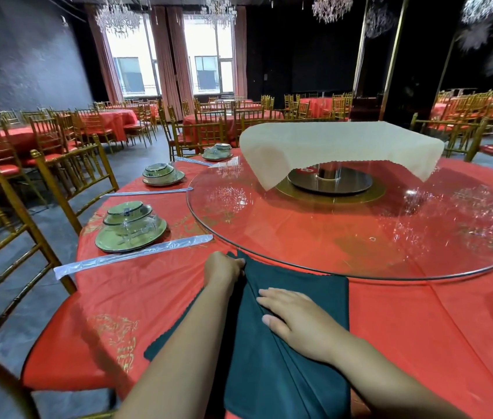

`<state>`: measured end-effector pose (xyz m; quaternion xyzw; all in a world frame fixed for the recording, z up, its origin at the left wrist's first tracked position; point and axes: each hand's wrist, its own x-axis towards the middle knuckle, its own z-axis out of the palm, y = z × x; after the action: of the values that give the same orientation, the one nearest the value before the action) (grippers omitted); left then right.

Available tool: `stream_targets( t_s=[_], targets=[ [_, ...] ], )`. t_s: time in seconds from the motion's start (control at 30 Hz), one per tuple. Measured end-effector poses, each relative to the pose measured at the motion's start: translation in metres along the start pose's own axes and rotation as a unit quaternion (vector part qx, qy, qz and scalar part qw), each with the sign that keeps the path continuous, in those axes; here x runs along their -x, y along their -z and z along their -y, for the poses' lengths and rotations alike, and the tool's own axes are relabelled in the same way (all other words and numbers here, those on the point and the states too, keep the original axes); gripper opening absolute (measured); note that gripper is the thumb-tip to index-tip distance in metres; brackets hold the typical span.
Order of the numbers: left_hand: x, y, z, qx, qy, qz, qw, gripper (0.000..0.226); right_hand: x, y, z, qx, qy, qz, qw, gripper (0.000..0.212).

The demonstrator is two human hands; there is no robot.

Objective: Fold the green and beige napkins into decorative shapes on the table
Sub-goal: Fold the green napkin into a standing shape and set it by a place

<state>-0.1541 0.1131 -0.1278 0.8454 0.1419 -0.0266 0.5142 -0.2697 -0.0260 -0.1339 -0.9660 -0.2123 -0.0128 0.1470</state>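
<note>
The green napkin (pixel 299 373), smooth matte cloth creased lengthwise, lies at 6 o'clock on the red-clothed table (pixel 148 297), its far edge reaching the rim of the glass turntable (pixel 269 225). The left hand (pixel 224 267) closes its grip on the napkin's far-left corner, pinching it. The right hand (pixel 293 319) lies flat on the fold, grip open. The beige napkin (pixel 339 143) drapes over the turntable's middle at 12 o'clock. Stacked green plates (pixel 130 228) and a wrapped chopstick sleeve (pixel 133 255) sit at 10 o'clock by the table edge.

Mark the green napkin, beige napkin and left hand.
green napkin (pixel 308 288), head view, flat far-right panel.
beige napkin (pixel 333 140), head view, flat top of the draped cloth.
left hand (pixel 224 267), head view, back of the hand, gripping the green napkin's far corner.
</note>
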Motion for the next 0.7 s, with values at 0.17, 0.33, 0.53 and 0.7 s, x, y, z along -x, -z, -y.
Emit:
stream_targets(
  t_s=[0.17, 0.33, 0.53, 0.7],
  targets=[
    [-0.002, 0.002, -0.006, -0.01, 0.004, 0.004, 1.0, 0.032, 0.001, -0.001, 0.001, -0.003, -0.004, -0.002, 1.0, 0.045],
    [0.001, 0.005, -0.002, -0.16, -0.124, -0.049, 0.978, 0.017, 0.001, -0.003, -0.001, -0.01, -0.009, 0.005, 1.0, 0.051],
    [0.007, 0.008, 0.021, -0.314, -0.336, -0.017, 0.888, 0.02, 0.0, -0.002, -0.001, -0.03, -0.005, 0.01, 0.999, 0.108],
    [0.011, 0.002, 0.031, -0.382, -0.367, -0.041, 0.847, 0.027, -0.005, -0.002, -0.001, -0.023, -0.01, 0.02, 0.999, 0.098]
  ],
)
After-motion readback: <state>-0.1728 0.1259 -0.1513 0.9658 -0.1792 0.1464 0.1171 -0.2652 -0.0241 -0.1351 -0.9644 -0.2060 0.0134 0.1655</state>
